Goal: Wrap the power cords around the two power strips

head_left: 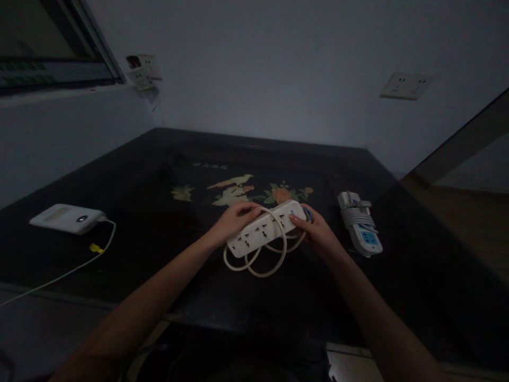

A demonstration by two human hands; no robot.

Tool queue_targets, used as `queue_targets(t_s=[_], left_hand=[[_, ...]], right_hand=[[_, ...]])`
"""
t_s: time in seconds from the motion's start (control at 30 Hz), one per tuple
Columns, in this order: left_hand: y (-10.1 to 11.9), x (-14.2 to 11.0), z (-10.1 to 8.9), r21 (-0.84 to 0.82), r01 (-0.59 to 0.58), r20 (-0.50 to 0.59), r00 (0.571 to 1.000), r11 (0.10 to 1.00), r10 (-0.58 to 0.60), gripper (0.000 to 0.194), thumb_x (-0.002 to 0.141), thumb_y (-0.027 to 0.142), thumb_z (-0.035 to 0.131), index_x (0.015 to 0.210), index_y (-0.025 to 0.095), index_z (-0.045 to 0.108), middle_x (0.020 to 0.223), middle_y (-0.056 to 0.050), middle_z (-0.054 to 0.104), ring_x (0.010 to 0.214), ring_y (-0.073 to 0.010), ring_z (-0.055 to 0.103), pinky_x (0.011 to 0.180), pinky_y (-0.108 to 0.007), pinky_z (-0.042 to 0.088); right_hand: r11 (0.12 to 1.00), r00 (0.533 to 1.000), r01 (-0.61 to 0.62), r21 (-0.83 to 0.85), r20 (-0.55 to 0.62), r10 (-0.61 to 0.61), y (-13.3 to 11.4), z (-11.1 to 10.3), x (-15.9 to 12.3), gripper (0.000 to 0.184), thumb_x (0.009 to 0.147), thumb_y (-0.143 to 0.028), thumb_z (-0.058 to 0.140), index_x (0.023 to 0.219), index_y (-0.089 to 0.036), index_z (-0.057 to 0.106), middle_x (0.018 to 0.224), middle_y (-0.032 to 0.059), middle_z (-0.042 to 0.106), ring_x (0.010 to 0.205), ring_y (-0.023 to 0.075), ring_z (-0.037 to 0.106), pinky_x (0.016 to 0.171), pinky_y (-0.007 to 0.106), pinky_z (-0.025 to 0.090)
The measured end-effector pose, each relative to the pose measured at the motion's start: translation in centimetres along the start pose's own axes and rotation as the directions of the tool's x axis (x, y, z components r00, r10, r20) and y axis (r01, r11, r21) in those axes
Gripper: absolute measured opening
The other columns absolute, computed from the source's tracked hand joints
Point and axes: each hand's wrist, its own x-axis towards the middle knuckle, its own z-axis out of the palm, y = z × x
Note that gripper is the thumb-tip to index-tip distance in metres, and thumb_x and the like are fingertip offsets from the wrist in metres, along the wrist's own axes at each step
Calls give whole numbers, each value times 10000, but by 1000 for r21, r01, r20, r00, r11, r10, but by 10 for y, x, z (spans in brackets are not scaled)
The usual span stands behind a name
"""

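Both hands hold a white power strip [250, 237], tilted so its right end is higher, above the dark table. My left hand [235, 220] grips its upper long edge near the middle, thumb on top beside the cord. At the right end, my right hand [314, 231] is closed round the strip with the thumb on its face. The strip's pale cord [283, 254] hangs in loose loops over and below it. Something blue [307, 214] shows by the right fingers; I cannot make out what it is.
A second power strip [363, 233] with its cord wound round it lies on the right. On the left is a white power bank [67, 218] with a cable [85, 262] running off the front edge. The black table [246, 302] has a bird-and-flower picture. Wall sockets [405, 86] sit behind.
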Motion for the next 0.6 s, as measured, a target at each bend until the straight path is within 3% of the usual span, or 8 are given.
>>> queue_targets(t_s=[0.1,0.23,0.33,0.43,0.6], left_hand=[[1,-6,-2,313,-85,-61,992,946,109,338,931,341,412,1125,223,663,901,-56,587,905,-198,558,856,-381,450],[-2,-16,2,435,-89,-147,975,896,168,399,949,369,374,1282,220,535,996,-65,526,948,-198,537,899,-390,435],[-6,-20,5,488,-63,-262,941,871,215,381,909,390,466,1236,202,520,992,-63,541,887,-192,547,825,-361,460],[-8,-22,6,491,-90,-214,952,867,219,330,876,382,529,1153,203,528,964,-55,597,877,-197,577,798,-348,465],[-8,-22,5,384,-80,-91,988,920,123,485,779,392,649,1211,217,514,1031,-53,670,916,-222,631,802,-341,480]], right_hand=[[998,998,15,56,-54,-12,3,2,2,363,613,-381,795,855,-201,593,586,-69,561,395,53,438,325,150,270],[997,996,41,59,-79,-36,5,0,4,364,627,-390,788,861,-196,588,610,-60,583,404,54,456,333,150,277],[997,997,37,65,-77,-32,6,-1,2,361,630,-406,784,841,-200,576,573,-68,561,381,52,437,314,146,242],[995,995,55,79,-90,-48,6,1,-1,344,639,-402,778,832,-202,576,583,-67,567,404,62,462,348,162,315],[993,990,98,70,-108,-90,-2,6,2,358,616,-370,801,867,-196,613,703,-35,628,582,105,582,532,205,473]])
